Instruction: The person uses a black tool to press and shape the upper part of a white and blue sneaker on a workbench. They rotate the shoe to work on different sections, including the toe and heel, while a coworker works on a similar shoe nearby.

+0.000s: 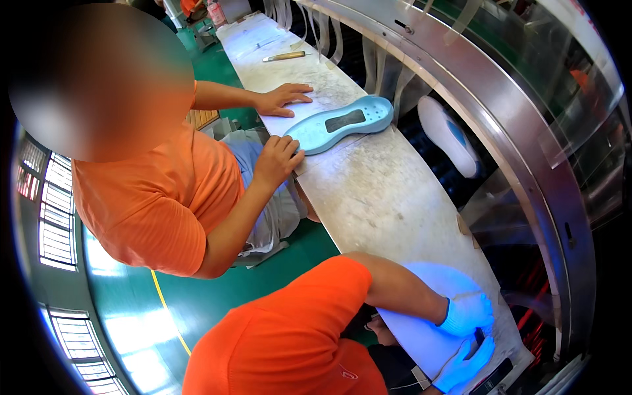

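Both my hands wear gloves that look bright blue under violet light, at the bench's near right end. My left hand (466,313) is closed, its fingers curled downward; what they hold, if anything, I cannot make out. Just below it, my right hand (465,366) has its thumb spread away from its fingers. A small dark piece (479,336) shows between the two hands; its kind is unclear. Under my left arm lies a pale surface (421,336) lit blue-violet. Close by my right hand, a dark flat rectangular object (492,376) rests at the bench edge.
Across the bench (388,191), a co-worker in orange touches a light-blue shoe sole (342,125) with one hand. Farther off lies a wooden-handled tool (284,56). A white-and-blue sole (449,137) sits inside the metal-framed machine (500,85), behind clear hanging strips.
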